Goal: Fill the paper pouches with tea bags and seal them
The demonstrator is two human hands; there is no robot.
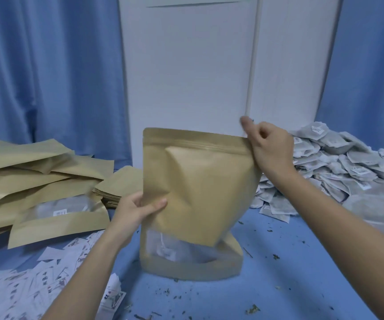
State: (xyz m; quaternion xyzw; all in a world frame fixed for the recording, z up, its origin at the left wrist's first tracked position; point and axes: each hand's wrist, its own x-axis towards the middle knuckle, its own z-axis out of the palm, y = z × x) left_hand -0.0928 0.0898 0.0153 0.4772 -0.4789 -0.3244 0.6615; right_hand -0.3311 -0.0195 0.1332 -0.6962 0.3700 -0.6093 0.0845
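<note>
Item: one kraft paper pouch (200,181), stand-up type with a clear window low on its front, standing upright on the blue table (290,262) at centre, directly in front of the person; tea bags and a string show through the window, so it appears filled. Zip strip runs across just below the top edge and looks pressed shut along most of its length; the far right end is hidden behind the fingers, so closure there cannot be confirmed. Left hand (138,211): grasping the pouch's left edge at mid-height, thumb on the front face, fingers behind. Right hand (270,146): pinching the top right corner at the zip line, remaining fingers curled. Step judged: sealing, at or near the end of the strip. Adjacent stock: finished pouches (36,185) stacked flat at left; a sheaf of empty pouches (119,183) behind the left hand; loose tea bags (338,172) heaped at right, just beside the right forearm; printed paper slips (48,273) scattered at near left; tea crumbs (253,309) strewn over the table. Risks: the front panel is dented and air-puffed, so trapped air could spring the zip open if the corner is not fully pressed; a string or crumb caught in the track would leave a gap; a careless arm could scatter the heap.
</note>
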